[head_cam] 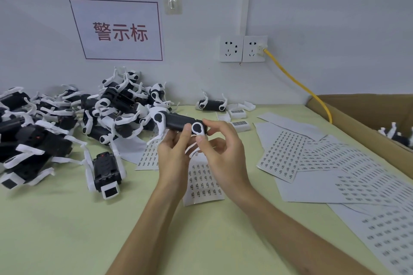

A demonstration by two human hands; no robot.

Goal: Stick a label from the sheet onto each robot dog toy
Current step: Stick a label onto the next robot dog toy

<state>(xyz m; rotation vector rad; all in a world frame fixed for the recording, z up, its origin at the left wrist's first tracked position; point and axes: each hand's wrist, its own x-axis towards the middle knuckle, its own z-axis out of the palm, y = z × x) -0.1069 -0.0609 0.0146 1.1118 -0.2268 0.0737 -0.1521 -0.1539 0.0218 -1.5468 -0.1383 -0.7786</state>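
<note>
A black and white robot dog toy (178, 122) is held up over the middle of the table, lying sideways. My left hand (175, 152) grips it from below with the fingers curled up on its body. My right hand (220, 147) holds its right end, thumb pressed near the white hip joint. Directly under my hands lies a label sheet (202, 182) with rows of small printed labels. Whether a label sits on my fingertip cannot be made out.
A heap of robot dog toys (67, 123) fills the left side, with one toy (105, 169) lying apart near me and another (211, 105) by the wall. Several label sheets (335, 167) spread to the right. A cardboard box (366, 118) holds toys at far right. A yellow cable (297, 85) runs from the wall socket.
</note>
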